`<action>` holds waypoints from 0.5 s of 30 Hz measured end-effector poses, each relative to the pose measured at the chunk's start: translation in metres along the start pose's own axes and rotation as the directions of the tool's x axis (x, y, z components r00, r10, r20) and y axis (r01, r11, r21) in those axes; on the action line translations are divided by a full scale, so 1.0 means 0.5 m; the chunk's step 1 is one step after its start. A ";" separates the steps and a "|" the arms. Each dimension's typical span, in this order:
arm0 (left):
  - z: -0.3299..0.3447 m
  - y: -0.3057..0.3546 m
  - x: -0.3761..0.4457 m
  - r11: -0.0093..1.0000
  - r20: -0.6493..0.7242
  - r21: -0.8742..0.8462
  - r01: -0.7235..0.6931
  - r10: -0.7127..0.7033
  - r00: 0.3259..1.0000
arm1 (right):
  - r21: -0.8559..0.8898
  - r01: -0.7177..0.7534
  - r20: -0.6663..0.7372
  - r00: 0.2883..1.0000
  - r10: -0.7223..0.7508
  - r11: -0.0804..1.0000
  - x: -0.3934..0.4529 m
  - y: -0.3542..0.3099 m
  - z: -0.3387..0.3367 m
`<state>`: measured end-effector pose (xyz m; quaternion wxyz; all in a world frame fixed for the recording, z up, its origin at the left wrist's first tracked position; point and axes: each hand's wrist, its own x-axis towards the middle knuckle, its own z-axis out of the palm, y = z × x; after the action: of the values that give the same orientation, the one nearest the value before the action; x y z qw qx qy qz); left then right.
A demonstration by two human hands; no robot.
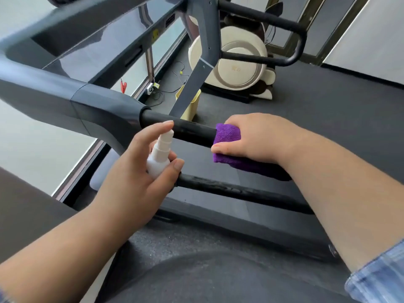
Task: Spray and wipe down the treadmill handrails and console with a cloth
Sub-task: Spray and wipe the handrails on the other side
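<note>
The right grip [251,138] is wrapped over a purple cloth [227,136], fingers curled down across the top and thumb pressed along the near edge, clamping the cloth around the black handrail [188,131]. The cloth folds over the bar and hangs below the palm. Just to the left of that grip, the left grip [135,171] holds a small white spray bottle [159,156] upright, thumb and fingers curled round its body, the forefinger lying on top of the nozzle; the nozzle sits right against the bare stretch of handrail. Left of both grips the bar runs into the grey treadmill arm [87,108], which rises toward the console [98,42]. Below the grips a second black bar [240,191] crosses over the treadmill belt [218,270].
</note>
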<state>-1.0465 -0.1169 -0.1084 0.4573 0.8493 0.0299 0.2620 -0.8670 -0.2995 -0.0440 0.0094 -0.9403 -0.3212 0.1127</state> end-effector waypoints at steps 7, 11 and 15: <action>0.000 0.013 0.007 0.996 -0.079 -0.092 -0.009 0.001 0.997 | -0.138 0.068 -0.370 0.922 -0.115 0.988 0.037 -0.131 0.065; -0.006 0.008 0.002 0.993 -0.138 -0.114 -0.029 0.013 0.990 | 0.100 0.165 -0.456 0.884 -0.102 0.981 0.008 -0.108 0.070; -0.008 0.000 -0.006 0.994 -0.175 -0.108 -0.020 0.001 0.985 | 0.145 0.161 -0.509 0.858 -0.066 0.976 0.006 -0.122 0.069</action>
<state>-1.0510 -0.1148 -0.1081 0.4975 0.7969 0.0507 0.3391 -0.9089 -0.2509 -0.0728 0.1850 -0.9116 -0.3512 -0.1073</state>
